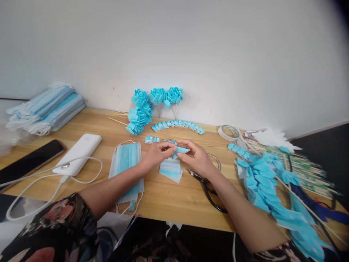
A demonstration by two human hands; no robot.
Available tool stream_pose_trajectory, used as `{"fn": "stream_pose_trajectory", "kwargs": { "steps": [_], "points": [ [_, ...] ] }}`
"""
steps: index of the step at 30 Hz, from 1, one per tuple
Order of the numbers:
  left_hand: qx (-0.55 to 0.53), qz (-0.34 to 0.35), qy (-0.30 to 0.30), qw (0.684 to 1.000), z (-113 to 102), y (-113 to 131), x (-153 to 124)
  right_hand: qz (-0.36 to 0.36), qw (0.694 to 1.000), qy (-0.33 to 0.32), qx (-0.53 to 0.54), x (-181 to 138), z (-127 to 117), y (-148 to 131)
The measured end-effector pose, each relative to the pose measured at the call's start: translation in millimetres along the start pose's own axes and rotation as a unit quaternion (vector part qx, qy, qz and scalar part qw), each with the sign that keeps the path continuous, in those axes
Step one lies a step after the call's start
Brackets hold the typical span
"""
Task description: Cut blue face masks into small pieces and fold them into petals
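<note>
Both hands meet over the middle of the wooden table [169, 200]. My left hand [158, 153] and my right hand [195, 155] pinch a small folded blue piece of mask fabric [182, 150] between their fingertips. Under the hands lie several cut blue fabric pieces [171, 169]. A whole blue face mask [127, 163] lies flat to the left of my left hand. Black scissors [209, 191] rest under my right wrist.
Blue fabric roses [158, 96] lean on the wall, with a row of folded petals [178, 125] before them. A mask stack [47, 109], phone [29, 160] and white power bank [79, 153] with cable lie left. Tape roll [228, 131], folded petals [261, 178] and sticks [305, 169] lie right.
</note>
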State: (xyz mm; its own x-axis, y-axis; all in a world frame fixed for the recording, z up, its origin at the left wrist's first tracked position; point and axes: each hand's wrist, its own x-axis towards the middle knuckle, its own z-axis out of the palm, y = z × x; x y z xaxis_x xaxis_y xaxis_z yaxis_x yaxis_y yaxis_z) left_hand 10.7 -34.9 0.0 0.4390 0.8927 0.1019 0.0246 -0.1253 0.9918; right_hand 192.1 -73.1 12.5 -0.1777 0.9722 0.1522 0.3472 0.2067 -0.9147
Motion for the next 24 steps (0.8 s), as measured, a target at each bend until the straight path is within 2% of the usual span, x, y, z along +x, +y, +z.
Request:
{"fn": "stream_pose_trajectory", "kwargs": {
  "steps": [8,16,20,24],
  "points": [
    [0.018,-0.01,-0.016,1.0,0.8,-7.3,1.8,-0.006,0.997,0.074,0.035,2.3,-0.8,7.3],
    [0.043,-0.025,-0.037,0.998,-2.3,-7.7,2.8,-0.027,0.997,0.076,0.0,1.9,-0.8,1.0],
    [0.05,-0.033,-0.004,0.998,-2.9,-5.6,2.9,-0.029,0.995,0.095,0.002,-0.5,-3.1,-0.5],
    [0.011,-0.041,0.049,0.998,-2.4,-1.3,3.3,-0.038,0.996,0.08,0.01,-0.5,-5.1,-2.4]
  ]
}}
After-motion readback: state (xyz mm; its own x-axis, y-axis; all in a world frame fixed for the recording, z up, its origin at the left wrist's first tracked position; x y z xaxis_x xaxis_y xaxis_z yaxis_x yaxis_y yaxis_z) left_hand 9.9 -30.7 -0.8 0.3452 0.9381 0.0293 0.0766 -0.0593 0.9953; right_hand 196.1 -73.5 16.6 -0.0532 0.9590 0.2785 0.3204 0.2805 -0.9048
